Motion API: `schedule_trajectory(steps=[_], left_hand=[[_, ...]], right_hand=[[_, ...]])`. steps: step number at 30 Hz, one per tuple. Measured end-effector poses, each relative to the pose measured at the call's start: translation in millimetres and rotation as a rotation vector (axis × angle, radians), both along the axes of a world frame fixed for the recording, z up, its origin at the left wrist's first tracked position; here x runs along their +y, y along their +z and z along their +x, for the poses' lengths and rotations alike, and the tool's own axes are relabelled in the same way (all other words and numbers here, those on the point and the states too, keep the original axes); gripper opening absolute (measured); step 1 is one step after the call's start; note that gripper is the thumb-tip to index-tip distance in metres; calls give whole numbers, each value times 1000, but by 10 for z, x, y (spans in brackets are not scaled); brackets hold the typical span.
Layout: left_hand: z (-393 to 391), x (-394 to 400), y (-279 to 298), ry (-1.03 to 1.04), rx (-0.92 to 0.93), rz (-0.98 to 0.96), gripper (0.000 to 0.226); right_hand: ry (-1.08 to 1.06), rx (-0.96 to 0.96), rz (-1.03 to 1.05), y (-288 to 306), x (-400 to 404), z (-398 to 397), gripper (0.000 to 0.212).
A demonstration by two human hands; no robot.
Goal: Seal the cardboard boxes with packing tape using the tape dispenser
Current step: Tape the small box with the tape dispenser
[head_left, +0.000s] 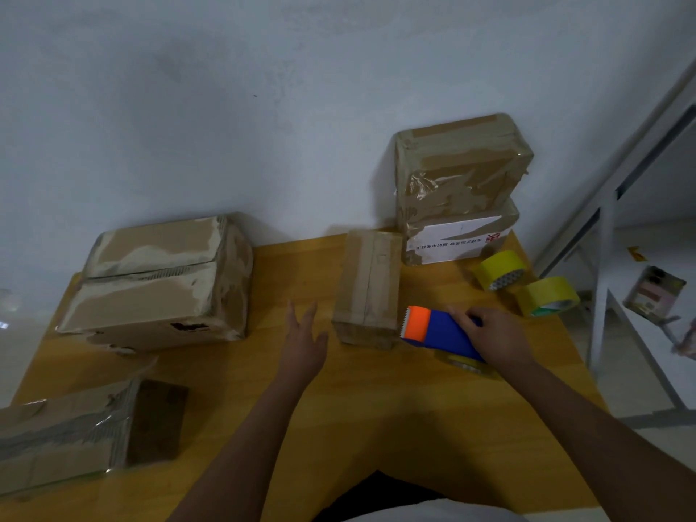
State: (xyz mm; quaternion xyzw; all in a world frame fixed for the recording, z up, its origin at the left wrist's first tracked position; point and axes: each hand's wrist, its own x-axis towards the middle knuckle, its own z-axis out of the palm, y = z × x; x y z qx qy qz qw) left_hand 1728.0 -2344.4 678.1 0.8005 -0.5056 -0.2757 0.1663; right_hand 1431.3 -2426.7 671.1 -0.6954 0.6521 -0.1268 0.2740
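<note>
My right hand (491, 333) grips the blue tape dispenser (440, 331), whose orange toothed end points left; a yellowish tape roll shows under it. Just left of the dispenser stands a narrow cardboard box (369, 284) with tape along its top seam. My left hand (303, 337) hovers open over the wooden table (376, 408), fingers spread, a little left of that narrow box. A large worn cardboard box (162, 284) sits at the table's left with its top flaps closed and an open seam between them.
Two taped boxes (459, 190) are stacked against the wall at the back right. Two yellow tape rolls (527, 282) lie near the table's right edge. A flat box (75, 435) wrapped in film lies at the front left. A grey metal shelf frame (606, 280) stands right of the table.
</note>
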Motion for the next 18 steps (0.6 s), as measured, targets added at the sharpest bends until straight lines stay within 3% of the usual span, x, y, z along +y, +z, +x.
schedule_trajectory(steps=[3, 5, 7, 9, 12, 15, 18], left_hand=[[198, -79, -97, 76, 103, 46, 62], [300, -139, -102, 273, 230, 76, 70], [328, -145, -29, 360, 177, 24, 66], [266, -77, 61, 173, -49, -188, 59], [31, 4, 81, -393, -193, -445, 59], [-197, -2, -64, -766, -314, -288, 69], [-191, -14, -227, -797, -373, -203, 77]], right_hand=[[-4, -17, -1, 26, -3, 26, 48], [-9, 0, 1, 32, -3, 38, 49], [-14, 6, 2, 22, -2, 21, 49], [-13, 12, -4, 14, -2, -8, 48], [-16, 2, -10, 15, 3, -18, 47], [-9, -6, -7, 17, 19, -14, 47], [10, -21, -6, -8, 43, -35, 47]])
